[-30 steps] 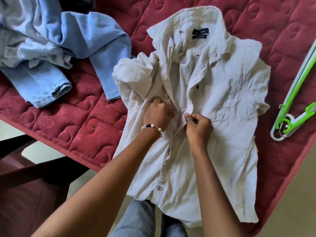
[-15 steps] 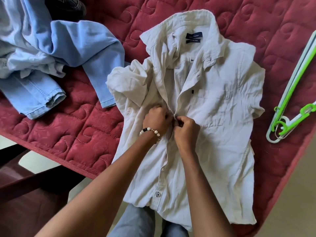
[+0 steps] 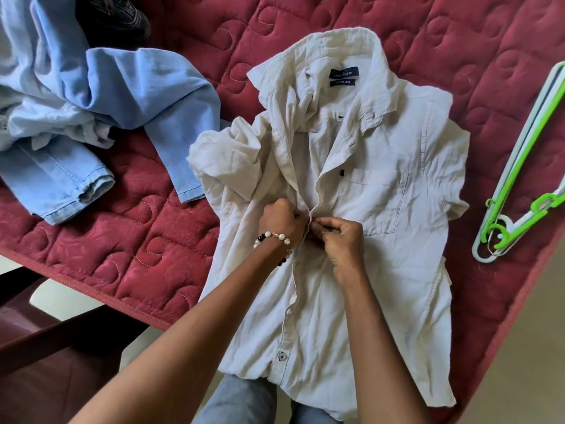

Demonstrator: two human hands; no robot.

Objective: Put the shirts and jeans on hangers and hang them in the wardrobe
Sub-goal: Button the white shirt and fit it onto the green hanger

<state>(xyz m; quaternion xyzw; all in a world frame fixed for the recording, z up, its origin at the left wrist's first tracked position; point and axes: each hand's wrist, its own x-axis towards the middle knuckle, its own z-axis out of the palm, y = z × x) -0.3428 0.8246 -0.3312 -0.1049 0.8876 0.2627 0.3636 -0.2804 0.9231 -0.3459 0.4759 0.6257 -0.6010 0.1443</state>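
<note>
While the white shirt (image 3: 382, 209) lies face up on the red quilted mattress (image 3: 122, 240), both hands meet at its front placket, about the middle of the shirt. The left hand (image 3: 282, 221), with a bead bracelet (image 3: 273, 240) on the wrist, has its fingers curled and pinches the left edge of the placket. The right hand (image 3: 339, 237) pinches the other edge, touching the left hand. The collar is open. Blue jeans (image 3: 61, 175) and a light blue shirt (image 3: 146, 87) lie at the left, well apart. Green and white hangers (image 3: 519, 194) lie near the right mattress edge.
</note>
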